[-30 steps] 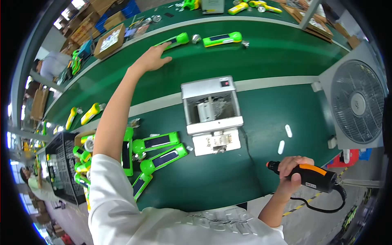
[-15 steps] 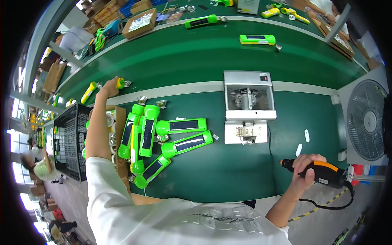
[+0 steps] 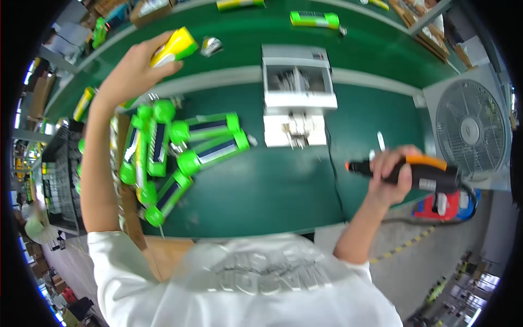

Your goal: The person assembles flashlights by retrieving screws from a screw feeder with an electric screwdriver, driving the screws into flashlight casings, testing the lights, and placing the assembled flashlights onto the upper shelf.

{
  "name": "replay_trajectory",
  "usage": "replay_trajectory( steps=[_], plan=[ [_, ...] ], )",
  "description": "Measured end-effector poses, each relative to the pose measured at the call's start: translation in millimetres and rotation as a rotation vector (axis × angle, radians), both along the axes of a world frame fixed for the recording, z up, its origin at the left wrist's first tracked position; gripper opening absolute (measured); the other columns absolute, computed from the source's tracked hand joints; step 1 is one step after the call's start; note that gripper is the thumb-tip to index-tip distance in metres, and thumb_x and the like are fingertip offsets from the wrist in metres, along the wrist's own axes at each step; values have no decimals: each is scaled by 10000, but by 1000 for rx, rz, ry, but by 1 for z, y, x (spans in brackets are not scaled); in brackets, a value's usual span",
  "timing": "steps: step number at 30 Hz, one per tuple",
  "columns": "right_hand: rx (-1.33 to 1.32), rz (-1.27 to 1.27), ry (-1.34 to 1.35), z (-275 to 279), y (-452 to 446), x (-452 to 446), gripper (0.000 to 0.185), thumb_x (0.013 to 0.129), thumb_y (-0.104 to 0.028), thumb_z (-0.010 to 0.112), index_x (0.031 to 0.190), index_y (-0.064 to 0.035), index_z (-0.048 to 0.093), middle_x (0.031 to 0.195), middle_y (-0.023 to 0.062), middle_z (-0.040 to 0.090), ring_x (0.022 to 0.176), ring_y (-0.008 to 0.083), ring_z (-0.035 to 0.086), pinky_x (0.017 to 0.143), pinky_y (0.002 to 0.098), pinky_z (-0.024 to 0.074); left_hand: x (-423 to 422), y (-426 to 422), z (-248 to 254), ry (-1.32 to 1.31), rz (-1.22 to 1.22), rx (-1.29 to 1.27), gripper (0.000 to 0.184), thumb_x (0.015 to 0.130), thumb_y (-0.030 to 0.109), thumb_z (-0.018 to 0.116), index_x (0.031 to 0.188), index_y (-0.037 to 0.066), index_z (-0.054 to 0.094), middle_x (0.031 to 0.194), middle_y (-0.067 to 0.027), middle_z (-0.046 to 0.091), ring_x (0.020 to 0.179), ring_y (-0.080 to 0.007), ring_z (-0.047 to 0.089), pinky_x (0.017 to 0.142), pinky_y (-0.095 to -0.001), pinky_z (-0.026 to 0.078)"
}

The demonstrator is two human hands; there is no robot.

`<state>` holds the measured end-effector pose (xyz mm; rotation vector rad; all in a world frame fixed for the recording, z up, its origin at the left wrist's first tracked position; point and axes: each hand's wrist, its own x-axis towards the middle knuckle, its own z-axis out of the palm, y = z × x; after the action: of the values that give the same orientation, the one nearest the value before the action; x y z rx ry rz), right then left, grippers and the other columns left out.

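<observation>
My left hand (image 3: 137, 66) is closed around a yellow-and-green flashlight (image 3: 180, 46), raised over the far left of the bench. A shiny reflector piece (image 3: 211, 46) shows just beyond its head; whether the two are joined I cannot tell. On the right, my right hand (image 3: 391, 171) grips a black-and-orange electric screwdriver (image 3: 433, 173), its tip pointing left. Between the hands stands a silver screw feeder (image 3: 299, 102). Several green flashlights with dark panels lie on the left of the bench, among them one flashlight (image 3: 210, 127) lying sideways.
A grey fan (image 3: 469, 131) stands at the right edge. White slips (image 3: 381, 140) lie near the screwdriver. Beyond the bench runs a green belt (image 3: 239, 46) carrying another flashlight (image 3: 315, 20). A black crate (image 3: 64, 185) is at the left. A cable (image 3: 333, 169) crosses the bench.
My left hand has lifted the yellow-and-green flashlight from the belt's near edge and turned it. My right hand still holds the electric screwdriver. The whole view has shifted, with some blur.
</observation>
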<state>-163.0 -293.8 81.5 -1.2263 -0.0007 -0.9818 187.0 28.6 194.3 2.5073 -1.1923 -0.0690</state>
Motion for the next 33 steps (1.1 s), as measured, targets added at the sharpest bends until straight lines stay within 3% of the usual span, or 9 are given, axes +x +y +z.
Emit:
replay_trajectory(
  steps=[2,6,7,11,14,21,25,30,33],
  plan=[
    [-1,22,-5,13,0,10,456,933,-369,649,1224,-44,517,642,18,479,482,136,423,515,320,397,-61,-13,-12,250,-63,-47,680,936,332,713,1467,-14,466,1032,-52,634,903,-98,556,822,-266,487],
    [72,206,-93,12,-1,16,374,973,-298,563,1234,-32,528,667,26,484,494,135,428,556,328,410,-156,-19,-53,852,-183,-40,815,830,192,828,1520,30,426,1263,-29,606,1089,-124,543,958,-301,465],
    [107,183,-81,16,5,18,349,981,-262,548,1210,1,532,670,39,487,500,138,438,561,336,423,-172,-11,-85,786,-252,-131,831,829,324,821,1477,-31,441,1269,-145,631,1166,-227,584,1020,-353,458],
    [54,81,27,19,16,25,353,1010,-328,477,1193,-33,541,686,24,459,534,133,409,607,341,382,-227,-13,-113,1437,3,-290,575,947,213,713,1438,4,499,1155,-75,657,1052,-111,575,894,-284,479],
    [27,109,-24,22,21,39,368,1015,-359,468,1184,-39,532,680,29,480,529,142,420,609,357,392,-252,-15,-146,1066,-8,-693,528,1015,329,620,1391,-27,518,1212,-140,670,1037,-155,609,917,-319,487],
    [7,151,-117,26,37,83,402,1010,-412,464,1174,-50,521,670,22,496,528,148,443,606,363,404,-270,0,-164,1006,253,-1228,792,885,-67,698,1533,55,260,1424,-196,528,1245,-313,600,1035,-397,486],
    [-35,160,-90,19,45,92,404,1011,-410,450,1194,-55,517,672,21,503,520,151,451,599,365,424,-272,31,-178,937,291,-1060,952,803,-143,735,1546,58,177,1386,-186,544,1252,-371,600,1051,-436,488],
    [-248,297,-146,17,50,89,392,1009,-365,444,1243,-56,511,683,34,513,513,160,464,582,371,442,-266,51,-174,536,403,-610,1098,677,24,908,1554,27,248,1372,-155,602,1245,-253,598,1110,-382,416],
    [-408,407,-136,22,53,89,361,1001,-293,472,1269,-52,487,691,48,514,516,163,474,569,367,454,-262,55,-166,214,323,-386,1034,671,62,918,1523,14,335,1399,-187,585,1240,-313,591,1126,-423,399]
  ],
)
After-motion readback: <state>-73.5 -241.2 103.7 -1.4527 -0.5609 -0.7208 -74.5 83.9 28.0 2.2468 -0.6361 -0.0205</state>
